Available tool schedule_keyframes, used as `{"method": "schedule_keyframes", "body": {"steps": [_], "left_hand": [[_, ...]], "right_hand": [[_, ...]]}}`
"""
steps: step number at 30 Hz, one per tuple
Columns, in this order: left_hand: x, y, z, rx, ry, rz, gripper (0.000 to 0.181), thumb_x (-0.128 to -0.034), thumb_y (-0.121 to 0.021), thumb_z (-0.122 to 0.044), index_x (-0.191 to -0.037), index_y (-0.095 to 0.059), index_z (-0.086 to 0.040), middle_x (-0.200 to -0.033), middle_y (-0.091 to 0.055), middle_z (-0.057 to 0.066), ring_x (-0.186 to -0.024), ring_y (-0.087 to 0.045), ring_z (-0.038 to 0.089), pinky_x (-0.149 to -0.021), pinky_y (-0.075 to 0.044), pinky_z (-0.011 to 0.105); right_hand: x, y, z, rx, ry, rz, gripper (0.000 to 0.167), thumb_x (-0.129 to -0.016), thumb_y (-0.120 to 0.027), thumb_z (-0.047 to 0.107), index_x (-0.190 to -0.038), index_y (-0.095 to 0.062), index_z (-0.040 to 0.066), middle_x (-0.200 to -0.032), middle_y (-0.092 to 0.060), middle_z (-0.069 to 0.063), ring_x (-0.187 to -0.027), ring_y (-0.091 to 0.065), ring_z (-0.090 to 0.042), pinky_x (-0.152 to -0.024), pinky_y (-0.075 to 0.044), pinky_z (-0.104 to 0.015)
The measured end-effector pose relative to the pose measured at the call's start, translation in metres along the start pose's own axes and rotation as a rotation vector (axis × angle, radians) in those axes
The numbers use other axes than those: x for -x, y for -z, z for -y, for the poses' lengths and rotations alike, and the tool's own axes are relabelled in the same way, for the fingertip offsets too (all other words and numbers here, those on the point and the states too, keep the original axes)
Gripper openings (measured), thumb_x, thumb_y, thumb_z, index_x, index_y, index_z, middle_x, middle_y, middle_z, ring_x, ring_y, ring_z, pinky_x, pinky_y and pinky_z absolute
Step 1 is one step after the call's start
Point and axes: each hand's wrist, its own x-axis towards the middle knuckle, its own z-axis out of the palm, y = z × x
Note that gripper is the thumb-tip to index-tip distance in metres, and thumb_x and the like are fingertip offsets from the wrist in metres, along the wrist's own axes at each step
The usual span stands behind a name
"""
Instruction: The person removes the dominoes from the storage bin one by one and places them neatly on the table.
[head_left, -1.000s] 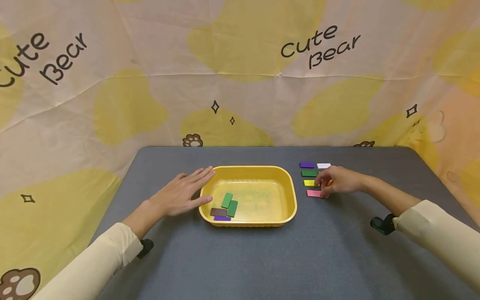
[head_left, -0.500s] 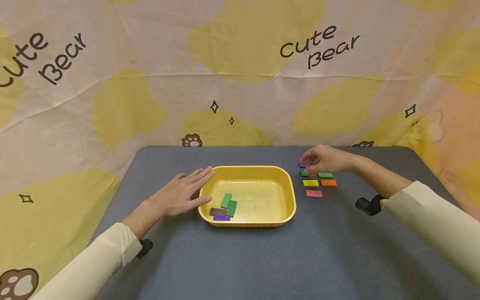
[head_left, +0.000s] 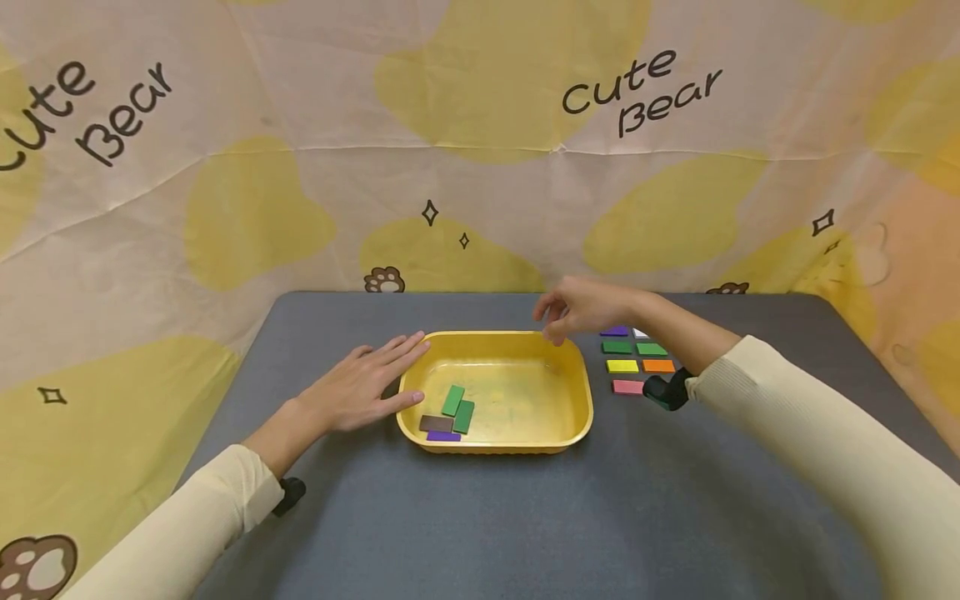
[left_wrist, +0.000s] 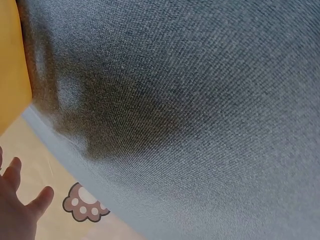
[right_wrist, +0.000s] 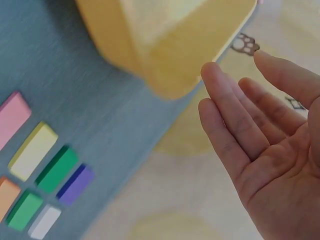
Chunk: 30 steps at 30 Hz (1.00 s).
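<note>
My left hand (head_left: 365, 382) lies with its fingers straight against the left rim of a yellow plastic tray (head_left: 495, 448). In the left wrist view only part of that hand (left_wrist: 20, 205) shows, beside the yellow tray wall (left_wrist: 12, 65). Above the tray's back right corner is my right hand (head_left: 581, 306), fingers loosely bent. Its palm (right_wrist: 280, 175) faces the right wrist camera, and nothing shows in it. Inside the tray, at the front left, are a light green block (head_left: 453, 401), a darker green block (head_left: 464, 417), a brown block (head_left: 436, 423) and a purple block (head_left: 443, 437).
Right of the tray, flat blocks lie in two columns: purple (right_wrist: 75, 184), dark green (right_wrist: 57, 168), yellow (head_left: 622, 367), pink (head_left: 627, 387), white (right_wrist: 45, 222), green (right_wrist: 24, 210), orange (head_left: 657, 367). The grey table (head_left: 510, 533) ends at a patterned cloth wall (head_left: 337, 225).
My right hand has left the blocks on the right, passing over the purple and white ones, and moved left to the tray's back right corner. My left hand has stayed put.
</note>
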Motion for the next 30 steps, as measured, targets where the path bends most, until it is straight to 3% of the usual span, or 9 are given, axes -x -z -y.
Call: {"method": "schedule_keyframes", "body": {"steps": [7, 12, 22, 30], "left_hand": [[0.0, 0.0, 0.001, 0.0, -0.001, 0.0, 0.079, -0.0988, -0.044, -0.061, -0.161, -0.02, -0.019, -0.166, -0.017, 0.001, -0.149, -0.024, 0.029, -0.11, -0.029, 0.063], [0.001, 0.0, 0.0, 0.001, -0.003, -0.004, 0.079, -0.0987, -0.045, -0.06, -0.161, -0.02, -0.019, -0.165, -0.017, 0.001, -0.149, -0.024, 0.029, -0.11, -0.028, 0.063], [0.001, 0.0, 0.0, 0.002, 0.015, 0.005, 0.079, -0.0983, -0.043, -0.063, -0.161, -0.02, -0.02, -0.165, -0.017, -0.001, -0.15, -0.023, 0.028, -0.11, -0.028, 0.063], [0.0, 0.001, -0.002, 0.001, 0.031, 0.022, 0.079, -0.0984, -0.044, -0.062, -0.161, -0.02, -0.021, -0.165, -0.016, -0.001, -0.15, -0.022, 0.028, -0.111, -0.027, 0.063]], "right_hand": [[-0.024, -0.015, 0.013, -0.027, -0.022, 0.137, 0.043, -0.092, -0.07, 0.008, -0.129, -0.059, -0.011, -0.105, -0.074, -0.013, -0.101, -0.07, -0.023, -0.093, -0.053, -0.039], [-0.038, -0.028, 0.018, -0.033, -0.028, 0.224, 0.045, -0.091, -0.07, 0.007, -0.13, -0.057, -0.012, -0.104, -0.075, -0.012, -0.101, -0.071, -0.021, -0.096, -0.051, -0.036], [-0.057, -0.049, 0.023, -0.04, -0.028, 0.241, 0.043, -0.09, -0.072, 0.005, -0.129, -0.06, -0.01, -0.109, -0.074, -0.014, -0.106, -0.069, -0.021, -0.096, -0.05, -0.032], [-0.069, -0.061, 0.028, -0.079, -0.035, 0.301, 0.046, -0.088, -0.073, 0.001, -0.13, -0.058, -0.009, -0.114, -0.071, -0.019, -0.11, -0.068, -0.022, -0.096, -0.05, -0.028]]}}
